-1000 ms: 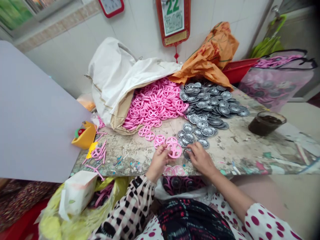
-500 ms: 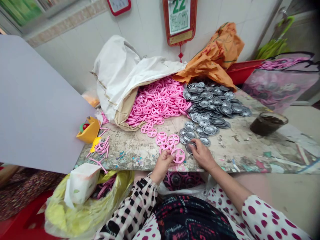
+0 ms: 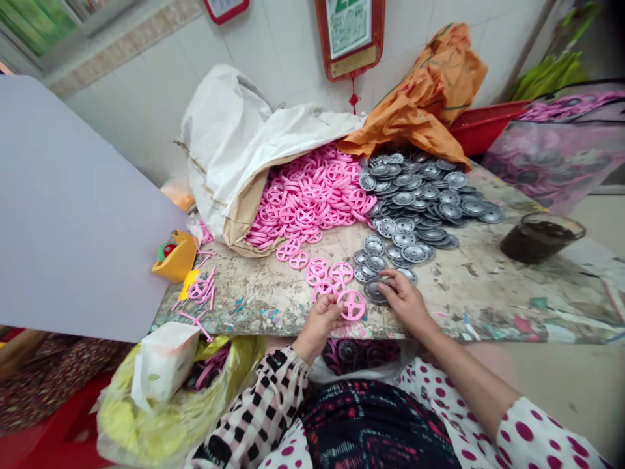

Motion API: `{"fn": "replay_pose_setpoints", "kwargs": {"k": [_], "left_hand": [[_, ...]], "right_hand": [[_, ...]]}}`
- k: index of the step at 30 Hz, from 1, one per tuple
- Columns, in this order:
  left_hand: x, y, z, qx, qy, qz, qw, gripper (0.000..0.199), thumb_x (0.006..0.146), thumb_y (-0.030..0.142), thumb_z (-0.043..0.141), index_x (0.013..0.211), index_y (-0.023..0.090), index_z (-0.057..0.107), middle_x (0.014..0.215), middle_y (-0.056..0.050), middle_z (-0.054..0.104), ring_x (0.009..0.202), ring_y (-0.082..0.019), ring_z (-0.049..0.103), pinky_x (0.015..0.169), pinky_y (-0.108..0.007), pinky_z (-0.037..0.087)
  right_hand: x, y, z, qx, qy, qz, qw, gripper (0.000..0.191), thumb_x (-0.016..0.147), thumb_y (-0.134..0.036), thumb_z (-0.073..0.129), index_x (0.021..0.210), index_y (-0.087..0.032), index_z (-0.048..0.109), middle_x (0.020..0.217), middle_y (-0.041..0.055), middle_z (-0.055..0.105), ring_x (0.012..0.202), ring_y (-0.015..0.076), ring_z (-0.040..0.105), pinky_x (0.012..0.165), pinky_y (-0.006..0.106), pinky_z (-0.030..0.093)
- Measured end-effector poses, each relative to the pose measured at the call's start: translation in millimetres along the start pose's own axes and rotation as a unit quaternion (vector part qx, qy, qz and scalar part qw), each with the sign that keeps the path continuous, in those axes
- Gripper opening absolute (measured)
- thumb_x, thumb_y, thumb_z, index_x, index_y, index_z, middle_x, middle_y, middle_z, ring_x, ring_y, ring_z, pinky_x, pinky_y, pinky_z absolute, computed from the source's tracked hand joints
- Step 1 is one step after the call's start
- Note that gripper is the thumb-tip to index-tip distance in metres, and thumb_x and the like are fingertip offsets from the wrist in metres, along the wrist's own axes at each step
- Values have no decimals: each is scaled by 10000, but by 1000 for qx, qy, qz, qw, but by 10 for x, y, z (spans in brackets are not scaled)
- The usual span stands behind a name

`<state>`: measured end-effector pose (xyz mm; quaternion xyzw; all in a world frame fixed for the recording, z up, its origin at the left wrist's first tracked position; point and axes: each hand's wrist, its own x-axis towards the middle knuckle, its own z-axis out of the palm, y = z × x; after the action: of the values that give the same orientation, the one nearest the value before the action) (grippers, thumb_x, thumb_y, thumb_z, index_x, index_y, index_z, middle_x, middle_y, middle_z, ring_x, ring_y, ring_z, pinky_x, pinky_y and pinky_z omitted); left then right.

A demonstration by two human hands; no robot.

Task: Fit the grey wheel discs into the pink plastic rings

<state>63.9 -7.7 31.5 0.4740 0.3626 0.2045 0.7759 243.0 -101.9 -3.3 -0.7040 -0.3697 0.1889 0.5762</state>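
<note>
Left hand (image 3: pixel 318 329) is gripping a pink plastic wheel (image 3: pixel 351 305) while right hand (image 3: pixel 405 303) is pinching a grey disc (image 3: pixel 375 291).
The left grip is clamped on the wheel's rim and the right grip is clamped on the disc's edge, both just above the front of a stained counter (image 3: pixel 273 309). A heap of pink wheels (image 3: pixel 305 195) is sliding out of a white woven sack (image 3: pixel 219 156) at 11 o'clock from the hands, and a few loose pink wheels (image 3: pixel 317 273) are lying just beyond the left hand. Overlapping grey discs (image 3: pixel 415 195) are lying at 1 o'clock, touching the heap. A jar of dark liquid (image 3: pixel 540 240) is standing at 3 o'clock, and pink plastic runners (image 3: pixel 200 290) are lying at 9 o'clock.
</note>
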Motion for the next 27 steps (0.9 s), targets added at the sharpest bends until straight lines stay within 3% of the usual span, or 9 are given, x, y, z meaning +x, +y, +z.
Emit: {"fn": "replay_pose_setpoints", "kwargs": {"k": [4,10,13,15,20,25,27], "left_hand": [[-24,-2,44,-43,-6,-25,999,423,633,370,783,883,177,502,732,16,617,641,-121,630,650,-269,542],[-109,5,208,-142,-29,-33,989,375,656,278,779,923,176,535,894,-18,651,757,-124,646,688,-250,546],[-116,12,236,-129,-32,-21,991,353,653,265,781,904,164,555,871,-10,639,735,-115,631,665,-238,543],[-109,18,236,-116,-33,-13,993,343,660,280,773,903,164,560,852,-4,631,717,-108,619,652,-234,541],[-93,4,245,-64,-22,-3,998,373,624,334,786,855,176,539,786,19,607,646,-107,593,593,-245,534],[-124,22,185,-5,-25,-13,1000,418,593,412,786,811,182,513,747,26,598,607,-103,571,543,-231,511],[-147,78,81,70,-57,-37,995,390,603,405,778,816,178,544,728,20,603,608,-101,566,527,-205,487]], "right_hand": [[-136,-151,144,149,-1,36,988,300,821,-448,565,995,-205,532,764,6,599,667,162,561,632,298,462],[-387,-377,347,-21,47,-93,994,180,871,-359,522,926,-201,585,899,48,527,827,180,530,737,321,451],[-397,-375,332,-52,51,-111,991,199,868,-362,524,956,-189,564,938,65,516,871,192,527,760,330,450],[-366,-366,289,-49,23,-89,995,225,863,-372,528,997,-192,550,959,65,551,876,193,539,771,329,449],[-294,-426,209,-46,-120,-12,992,190,860,-336,500,996,-225,576,901,19,653,820,184,587,745,310,443],[-346,-474,225,-80,-102,16,992,160,844,-328,501,925,-231,599,733,-10,653,671,166,578,625,271,428],[-411,-459,218,-106,-145,-5,984,171,854,-329,495,948,-239,606,764,-7,670,684,168,596,627,268,434]]}}
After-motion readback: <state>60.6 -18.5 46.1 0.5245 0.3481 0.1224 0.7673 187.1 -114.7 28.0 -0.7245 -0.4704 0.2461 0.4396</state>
